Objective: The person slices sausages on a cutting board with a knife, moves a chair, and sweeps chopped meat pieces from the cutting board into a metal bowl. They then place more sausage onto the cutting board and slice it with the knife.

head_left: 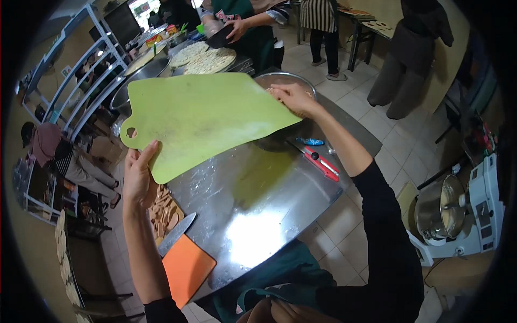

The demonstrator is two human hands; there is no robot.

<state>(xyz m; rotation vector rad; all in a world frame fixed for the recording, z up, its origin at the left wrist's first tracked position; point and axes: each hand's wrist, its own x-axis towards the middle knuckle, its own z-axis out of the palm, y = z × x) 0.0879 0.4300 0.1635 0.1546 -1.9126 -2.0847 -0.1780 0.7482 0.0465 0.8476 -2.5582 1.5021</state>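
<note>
My left hand grips the lower left corner of a green cutting mat, thumb on top, near its handle hole. The mat is raised and tilted above the metal table. Its right end reaches over a metal bowl with brown pieces in it. My right hand is at the mat's right edge over the bowl, fingers bent; what the fingertips touch is partly hidden. Below the mat on the left lie sliced brown pieces, a knife and an orange cutting mat.
A red cutter and a blue item lie on the metal table. Behind are large flat doughs and a co-worker holding a dark pan. A stand mixer is at the right. Other people stand farther off.
</note>
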